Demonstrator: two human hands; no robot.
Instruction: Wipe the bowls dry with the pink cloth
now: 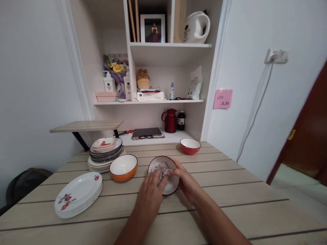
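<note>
Both forearms (141,217) reach up from the bottom edge over the striped wooden table (235,212). The left hand (152,185) is inside a bowl (171,186), its grip closed on a crumpled pale cloth (158,166) against the inner wall. The right hand (187,180) has its grip on the bowl's right side, thumb over the dark rim and the other fingers mostly hidden behind; the bowl is tilted, its white inside facing the camera.

To the left, near the table's edge, lies a stack of white plates (78,189) with red flowers. Just beyond it stands an orange bowl (123,168), upright, apart from the held bowl. Behind that, a taller pile of plates (107,154) carries small pink dishes (104,143) on top. Farther back on the right sits a red bowl (190,147), also upright.

Past the table's far edge, glasses (146,137) rest by a dark laptop (146,132), with a red jug (171,121) and a dark bottle (181,121) to the right. Above are white shelves (168,51), holding a framed photo (153,29) and a white watering can (196,28).
</note>
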